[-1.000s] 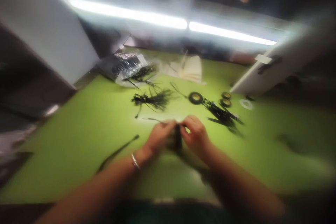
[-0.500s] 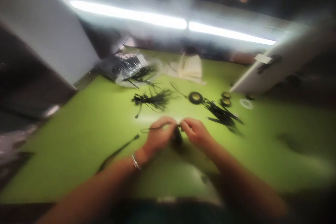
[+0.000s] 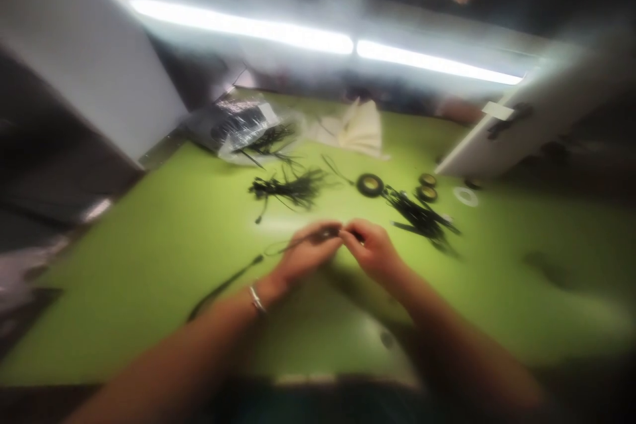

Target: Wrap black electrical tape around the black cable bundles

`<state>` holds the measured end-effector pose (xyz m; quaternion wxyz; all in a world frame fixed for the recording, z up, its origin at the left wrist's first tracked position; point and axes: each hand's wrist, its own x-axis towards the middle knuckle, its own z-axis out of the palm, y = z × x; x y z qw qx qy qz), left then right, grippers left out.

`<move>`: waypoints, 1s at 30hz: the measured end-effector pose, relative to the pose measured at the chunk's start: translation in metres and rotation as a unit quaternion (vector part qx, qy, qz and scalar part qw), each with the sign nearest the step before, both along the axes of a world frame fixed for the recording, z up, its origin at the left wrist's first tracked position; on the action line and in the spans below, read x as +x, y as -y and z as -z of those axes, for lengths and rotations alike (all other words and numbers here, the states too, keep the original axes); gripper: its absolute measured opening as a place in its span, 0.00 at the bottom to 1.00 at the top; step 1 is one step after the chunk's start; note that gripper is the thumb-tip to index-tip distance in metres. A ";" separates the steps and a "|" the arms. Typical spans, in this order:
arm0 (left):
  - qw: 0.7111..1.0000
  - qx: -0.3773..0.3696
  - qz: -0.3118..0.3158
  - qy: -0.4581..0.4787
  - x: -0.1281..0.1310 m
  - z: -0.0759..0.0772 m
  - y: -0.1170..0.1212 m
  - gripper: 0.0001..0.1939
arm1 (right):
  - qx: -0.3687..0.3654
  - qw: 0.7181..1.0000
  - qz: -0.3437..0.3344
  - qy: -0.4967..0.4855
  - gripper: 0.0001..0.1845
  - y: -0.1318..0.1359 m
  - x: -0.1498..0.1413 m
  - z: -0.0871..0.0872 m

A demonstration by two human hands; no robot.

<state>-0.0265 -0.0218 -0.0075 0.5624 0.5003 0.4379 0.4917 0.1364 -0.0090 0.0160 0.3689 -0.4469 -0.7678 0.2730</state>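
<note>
My left hand [image 3: 305, 257] and my right hand [image 3: 373, 250] meet over the middle of the green table [image 3: 149, 265], fingers pinched together. Between them they hold a small dark piece with a thin black cable [image 3: 278, 248] trailing off to the left. The picture is blurred, so the piece itself is hard to make out. A bracelet sits on my left wrist. A longer black strap [image 3: 223, 288] lies on the table to the left of my left forearm.
Behind my hands lie a loose bundle of black cables [image 3: 291, 189], another bundle [image 3: 420, 215], a black tape roll [image 3: 370, 185], two small rolls [image 3: 427, 189] and a white ring [image 3: 466, 196]. A plastic bag of cables [image 3: 233, 126] and cream paper [image 3: 360, 129] sit further back. A white board [image 3: 527, 126] leans at right.
The dark piece that hung upright between my hands now lies level at my fingertips. My hands have shifted slightly; the thin cable has drawn out to the left.
</note>
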 end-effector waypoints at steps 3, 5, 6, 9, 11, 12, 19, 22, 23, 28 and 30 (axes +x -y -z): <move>0.999 0.003 0.018 -0.048 0.001 -0.003 0.003 0.14 | 0.093 0.995 0.005 0.022 0.08 0.003 -0.002 0.005; 0.998 -0.009 0.014 -0.054 0.000 -0.006 0.005 0.11 | 0.167 0.985 0.012 0.040 0.09 0.004 -0.004 0.009; 0.999 -0.021 0.008 -0.050 0.000 -0.008 0.006 0.11 | 0.199 0.979 0.015 0.051 0.09 0.004 -0.004 0.011; 0.999 -0.051 0.003 -0.011 -0.002 -0.014 0.007 0.09 | 0.262 0.962 0.014 0.080 0.08 0.003 -0.004 0.015; 0.999 -0.050 0.015 0.015 -0.003 -0.018 0.007 0.08 | 0.284 0.954 0.008 0.096 0.07 0.002 -0.002 0.016; 0.998 -0.045 0.022 0.026 -0.004 -0.020 0.006 0.07 | 0.295 0.949 0.006 0.106 0.07 0.002 -0.001 0.016; 0.996 -0.063 0.028 0.057 -0.002 -0.016 0.008 0.12 | 0.393 0.910 -0.030 0.131 0.08 -0.005 0.008 0.016; 0.997 -0.047 0.031 0.043 -0.002 -0.012 0.008 0.12 | 0.364 0.924 -0.042 0.110 0.07 -0.007 0.008 0.015; 0.999 -0.029 0.026 0.026 -0.002 -0.011 0.007 0.12 | 0.339 0.934 -0.042 0.107 0.07 -0.006 0.008 0.014; 0.977 0.161 -0.052 -0.127 -0.003 -0.007 0.005 0.06 | 0.207 0.965 -0.031 0.161 0.09 0.000 0.006 0.003; 0.959 0.224 -0.056 -0.164 -0.003 -0.004 0.004 0.05 | 0.181 0.960 -0.052 0.209 0.13 0.002 0.006 0.001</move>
